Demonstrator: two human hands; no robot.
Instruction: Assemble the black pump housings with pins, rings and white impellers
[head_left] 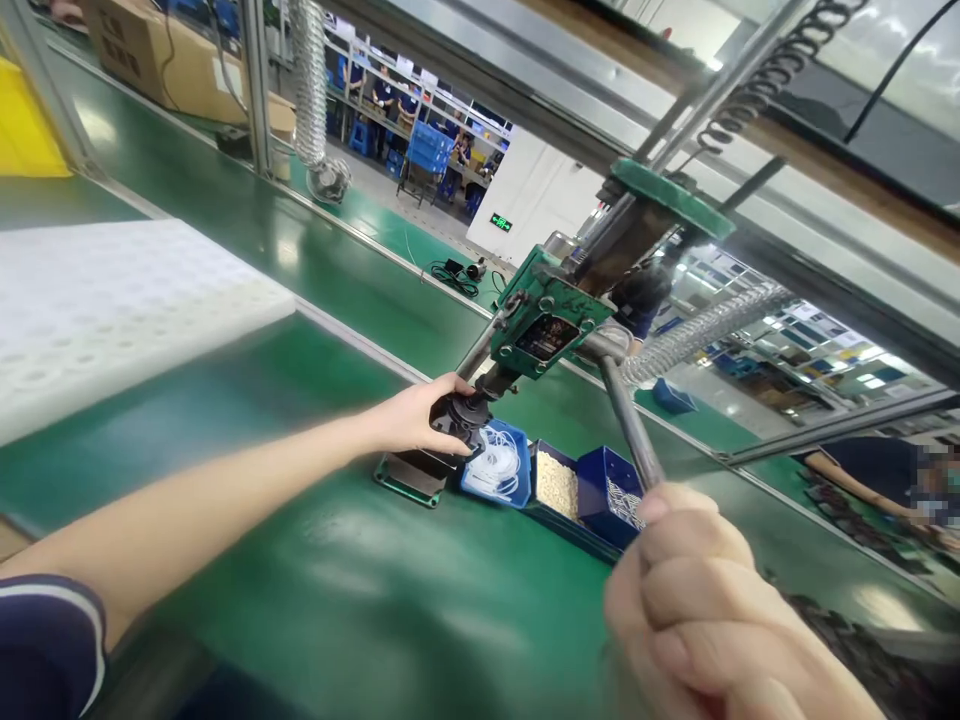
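Observation:
A green hand press (553, 312) stands tilted in the head view, its ram pointing down at a black round part (466, 412). My left hand (409, 415) has thumb and fingers closed around that black part, just above the press base (409, 482). The part's underside is hidden. At the lower right, my right hand (694, 590) is wrapped in a fist around the end of the steel press lever (630, 425). Beside the press sits a blue bin (472, 490) with white tubing, touching neither hand.
Further bins hold cream-coloured pieces (556, 485) and small metal parts (622, 500). White foam sheets (135, 300) lie left on the green bench (352, 570). A metal frame and coiled hose (772, 85) hang above. A co-worker (885, 480) is at the right.

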